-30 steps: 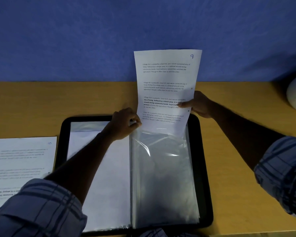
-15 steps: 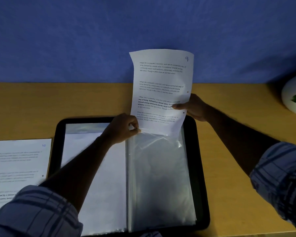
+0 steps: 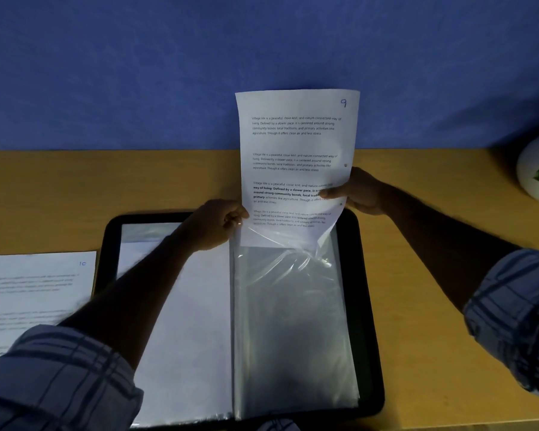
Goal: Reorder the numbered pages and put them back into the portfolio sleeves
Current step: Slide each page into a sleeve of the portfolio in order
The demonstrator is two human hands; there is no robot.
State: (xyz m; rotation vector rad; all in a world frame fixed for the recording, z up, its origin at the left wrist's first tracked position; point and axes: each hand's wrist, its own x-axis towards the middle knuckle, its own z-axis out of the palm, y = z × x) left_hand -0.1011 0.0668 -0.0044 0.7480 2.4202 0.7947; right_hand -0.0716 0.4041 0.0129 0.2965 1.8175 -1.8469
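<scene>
White paper, one sheet: page 9 (image 3: 296,150), printed in four blocks of text, with a handwritten 9 in its upper right corner. It stands nearly upright over the far end of the portfolio (image 3: 369,306), and its lower edge is tucked into the mouth of the clear sleeve (image 3: 293,331) on the right-hand side. Your right hand (image 3: 360,192) grips the sheet's right edge, with the thumb across the printed face and the other fingers behind the paper, out of sight. Your left hand (image 3: 213,223) has its fingers curled and pinches the sleeve's top corner beside the spine, touching the sheet's lower left edge. The plastic is creased just under the paper's bottom edge. The portfolio is black-rimmed and lies open and flat on the wooden table (image 3: 433,275). Its left-hand sleeve holds a white sheet (image 3: 193,337) whose number cannot be read. Page 10 (image 3: 35,293) lies flat on the table just left of the portfolio, partly under your left forearm. Both arms wear a checked sleeve; the left cuff (image 3: 53,384) is near the lower corner. A blue wall (image 3: 137,73) rises behind the table. A white pot (image 3: 534,181) with a green leaf sits at the right edge.
</scene>
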